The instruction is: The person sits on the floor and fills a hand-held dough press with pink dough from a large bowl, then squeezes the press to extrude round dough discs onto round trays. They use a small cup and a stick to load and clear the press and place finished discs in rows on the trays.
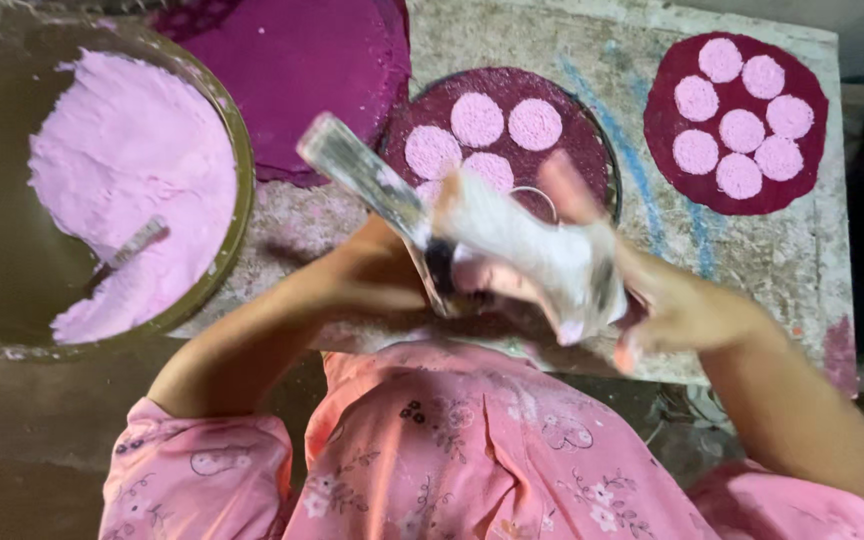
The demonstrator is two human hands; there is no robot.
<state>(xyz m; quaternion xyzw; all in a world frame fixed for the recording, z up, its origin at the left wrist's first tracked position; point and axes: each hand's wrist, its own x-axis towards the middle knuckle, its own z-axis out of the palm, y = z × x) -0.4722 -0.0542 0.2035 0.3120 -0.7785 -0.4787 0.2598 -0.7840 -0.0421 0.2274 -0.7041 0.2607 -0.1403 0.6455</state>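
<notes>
My left hand point(377, 280) grips a flat metal blade point(352, 165) that points up and to the left, blurred by motion. My right hand point(677, 305) holds a white, powder-coated object point(537, 250) against the blade's lower end; what kind of object it is cannot be made out. Both hands meet just above my pink flowered top point(452, 450). Behind them a dark maroon round point(552, 160) carries several pale pink discs point(477, 118), partly hidden by my hands.
A large brown bowl point(240, 190) at the left holds pink powder point(132, 160) with a metal handle point(130, 250) stuck in it. A second maroon round point(802, 170) with several pink discs lies at the right. A purple cloth point(292, 70) covers the stained slab point(632, 60).
</notes>
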